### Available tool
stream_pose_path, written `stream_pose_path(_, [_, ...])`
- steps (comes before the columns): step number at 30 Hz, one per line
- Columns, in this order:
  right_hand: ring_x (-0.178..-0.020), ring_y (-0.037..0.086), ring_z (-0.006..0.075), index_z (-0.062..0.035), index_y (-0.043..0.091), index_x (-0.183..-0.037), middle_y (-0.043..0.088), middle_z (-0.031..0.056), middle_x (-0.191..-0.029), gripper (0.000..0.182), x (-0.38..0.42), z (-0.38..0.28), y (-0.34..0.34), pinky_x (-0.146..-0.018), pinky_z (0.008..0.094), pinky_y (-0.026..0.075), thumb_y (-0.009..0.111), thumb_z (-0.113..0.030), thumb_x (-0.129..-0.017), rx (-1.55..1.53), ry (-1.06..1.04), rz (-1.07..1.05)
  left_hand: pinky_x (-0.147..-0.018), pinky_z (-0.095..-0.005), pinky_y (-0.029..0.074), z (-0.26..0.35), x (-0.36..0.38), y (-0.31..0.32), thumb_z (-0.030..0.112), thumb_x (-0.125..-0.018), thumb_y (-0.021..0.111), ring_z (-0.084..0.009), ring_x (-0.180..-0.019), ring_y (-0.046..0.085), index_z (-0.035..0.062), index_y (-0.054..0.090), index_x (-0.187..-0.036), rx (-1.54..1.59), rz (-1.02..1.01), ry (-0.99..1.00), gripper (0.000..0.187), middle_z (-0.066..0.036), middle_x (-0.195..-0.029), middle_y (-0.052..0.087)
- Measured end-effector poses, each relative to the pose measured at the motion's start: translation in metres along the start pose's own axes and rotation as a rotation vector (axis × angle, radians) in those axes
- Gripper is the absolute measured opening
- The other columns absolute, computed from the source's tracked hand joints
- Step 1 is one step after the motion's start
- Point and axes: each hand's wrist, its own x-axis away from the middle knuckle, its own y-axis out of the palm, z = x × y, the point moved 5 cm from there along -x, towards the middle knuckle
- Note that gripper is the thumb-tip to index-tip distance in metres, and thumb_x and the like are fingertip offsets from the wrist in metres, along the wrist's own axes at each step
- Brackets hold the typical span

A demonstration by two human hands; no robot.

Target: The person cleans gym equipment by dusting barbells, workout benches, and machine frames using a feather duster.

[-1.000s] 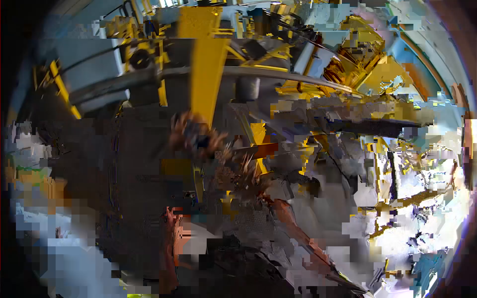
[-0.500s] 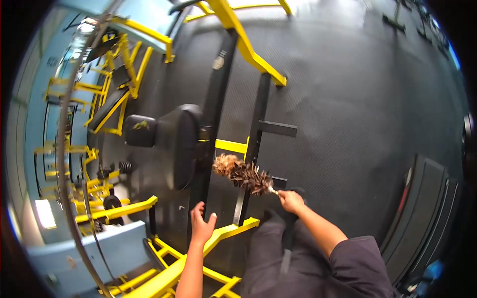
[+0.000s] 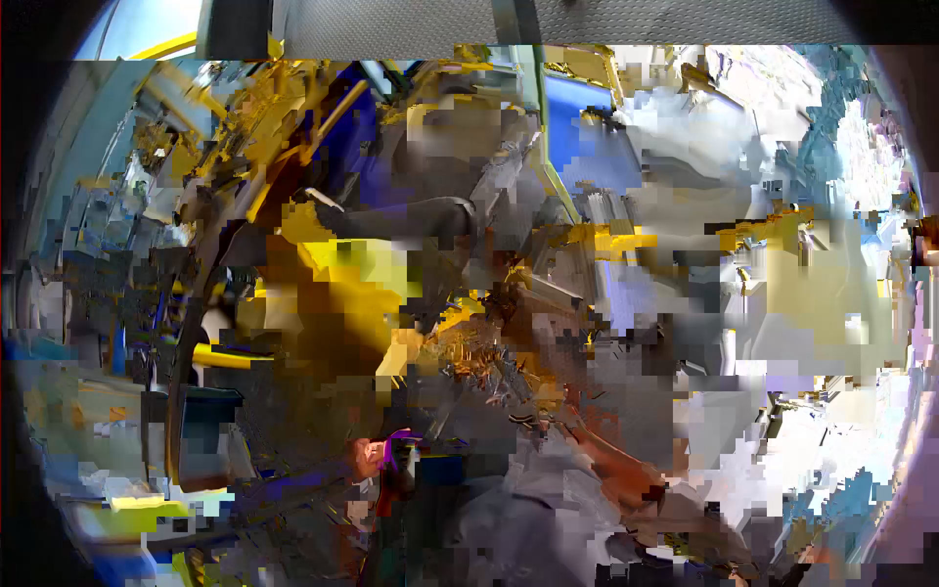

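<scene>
The head view is badly broken into blocks and smears, so outlines are unreliable. A brown, spiky patch near the middle looks like the feather duster (image 3: 484, 357). From it an orange-brown smear runs down to the right, matching my right hand (image 3: 579, 432) and forearm; the fingers are not distinct. Half a second earlier that hand was plainly closed around the duster's handle. Lower left of centre, a pinkish patch may be my left hand (image 3: 370, 456), its fingers lost in the smearing. I cannot make out what it touches.
Yellow smears (image 3: 357, 289) left of centre resemble parts of the gym machine frames. Grey textured flooring (image 3: 391, 29) shows along the top edge. A dark bin-like shape (image 3: 210, 430) stands at the lower left. The right side is mostly white and beige blocks.
The clear view of the padded bench, yellow frames and both hands has turned into blocky distortion. The surroundings have shifted, but how each hand moved cannot be made out.
</scene>
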Motion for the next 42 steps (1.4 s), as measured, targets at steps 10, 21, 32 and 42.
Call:
stream_pose_path(10, [-0.086,0.073,0.0298,-0.0060,0.070,-0.099,0.072,0.0145,-0.095,0.019,-0.139,-0.123,0.103,-0.075,0.0437,0.058,0.056,-0.015,-0.089,-0.110,0.015,-0.090,-0.104,-0.0361,0.035,-0.009,0.015,-0.008,0.021,-0.094,0.058,-0.0229,-0.117,0.047,-0.0055,0.031,-0.138,-0.034,0.000,0.004,0.058,-0.015,-0.130,0.047])
stream_pose_path(21, [-0.077,0.071,0.0329,-0.0092,0.057,-0.126,0.066,0.0147,-0.096,0.037,-0.024,0.020,-0.030,-0.063,0.0472,0.059,0.053,-0.012,-0.089,0.259,-0.026,0.023,-0.116,-0.0423,0.023,-0.006,0.008,-0.006,0.021,-0.087,0.065,-0.0336,-0.138,0.032,-0.0124,0.013,-0.148,-0.048,-0.093,-0.054,0.087,-0.026,-0.149,0.029])
stream_pose_path(32, [-0.077,0.069,0.0351,-0.0148,0.056,-0.128,0.063,0.0159,-0.089,0.037,0.118,0.068,-0.213,-0.068,0.0478,0.056,0.052,-0.017,-0.091,0.479,0.034,0.007,-0.113,-0.0533,0.025,-0.010,0.001,0.011,0.037,-0.084,0.068,-0.0534,-0.132,0.034,-0.0160,0.019,-0.144,-0.296,0.008,0.012,0.094,-0.040,-0.142,0.033])
stream_pose_path(42, [-0.081,0.063,0.0444,-0.0113,0.060,-0.117,0.063,0.0240,-0.086,0.024,0.307,0.058,-0.307,-0.071,0.0528,0.051,0.048,-0.021,-0.099,0.169,0.397,0.381,-0.114,-0.0509,0.028,0.015,-0.010,0.017,0.041,-0.086,0.064,-0.0498,-0.134,0.035,-0.0142,0.025,-0.143,-0.180,0.044,0.019,0.088,-0.038,-0.142,0.036])
